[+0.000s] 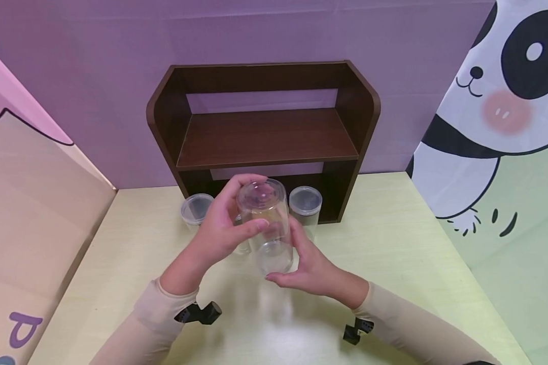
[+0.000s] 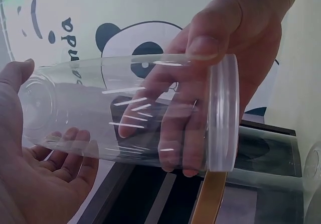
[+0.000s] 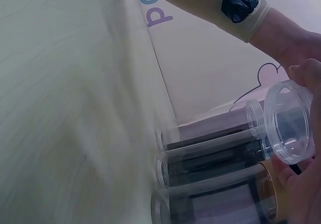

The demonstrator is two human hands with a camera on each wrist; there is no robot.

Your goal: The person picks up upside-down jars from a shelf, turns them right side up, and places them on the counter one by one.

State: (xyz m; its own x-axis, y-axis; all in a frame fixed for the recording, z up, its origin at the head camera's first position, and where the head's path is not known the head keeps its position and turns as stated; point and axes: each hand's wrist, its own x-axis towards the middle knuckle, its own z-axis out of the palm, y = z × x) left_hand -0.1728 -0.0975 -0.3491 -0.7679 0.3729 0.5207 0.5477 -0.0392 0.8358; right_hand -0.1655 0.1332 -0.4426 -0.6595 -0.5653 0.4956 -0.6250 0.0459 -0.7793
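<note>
A clear plastic jar [image 1: 270, 230] is held upside down and tilted above the table, its moulded base up. My left hand [image 1: 226, 228] grips it around the base end, thumb across the near side. Lower down, my right hand [image 1: 312, 266] holds the lid end between thumb and fingers. In the left wrist view the jar [image 2: 120, 103] looks empty, and a thick clear lid [image 2: 222, 113] caps the end by my right hand [image 2: 235, 33]. That lid [image 3: 288, 123] also shows beside my right fingers in the right wrist view.
Behind the hands stand several similar lidded jars, one on the left [image 1: 196, 209], one on the right [image 1: 306, 202], and one partly hidden between. A dark brown two-tier shelf [image 1: 269, 137] stands at the back of the pale table [image 1: 406, 263]. Printed cloth [image 1: 493, 203] hangs at the sides.
</note>
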